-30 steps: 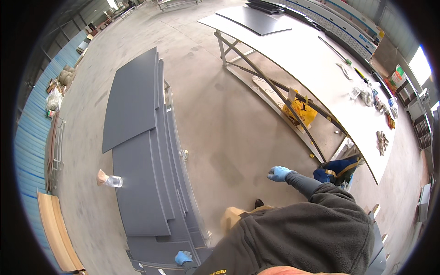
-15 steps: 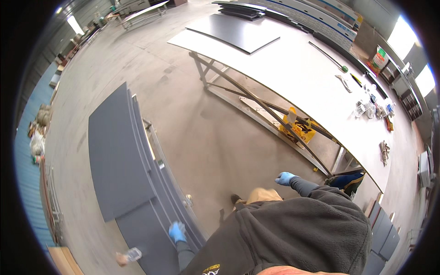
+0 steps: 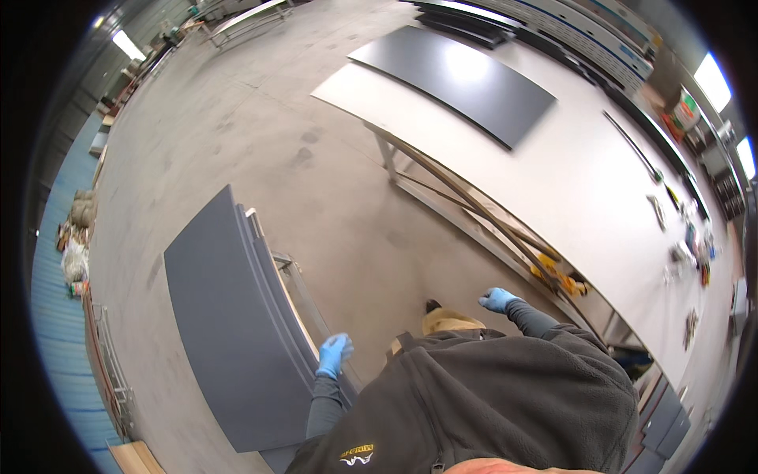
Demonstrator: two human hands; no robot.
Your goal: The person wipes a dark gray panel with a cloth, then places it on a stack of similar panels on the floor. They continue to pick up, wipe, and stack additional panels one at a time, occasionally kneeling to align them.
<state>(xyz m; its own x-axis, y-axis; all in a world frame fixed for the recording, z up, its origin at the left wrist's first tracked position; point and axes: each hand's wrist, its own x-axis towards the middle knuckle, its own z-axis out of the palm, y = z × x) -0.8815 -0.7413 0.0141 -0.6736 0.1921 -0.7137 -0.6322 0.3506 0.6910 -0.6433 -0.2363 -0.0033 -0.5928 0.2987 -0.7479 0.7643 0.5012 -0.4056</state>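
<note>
My left hand, in a blue glove, hangs beside the inner edge of a stack of dark grey panels on my left. Its fingers look loosely bent and a little apart, with nothing seen in them. Also gloved in blue, my right hand is held out in front of me, fingers curled in, with nothing visible in it. It is nearest the long edge of a white-topped table, apart from it. At the table's far end lies a dark glossy panel.
More dark panels are piled behind the glossy one. A long thin rod and pliers-like tool lie toward the table's right side. Under the table is a yellow bag. Concrete floor runs between stack and table.
I have moved forward between the stack and the table, and the view has shifted. My left hand has swung forward and inward from over the panels; my right hand stays in front.
</note>
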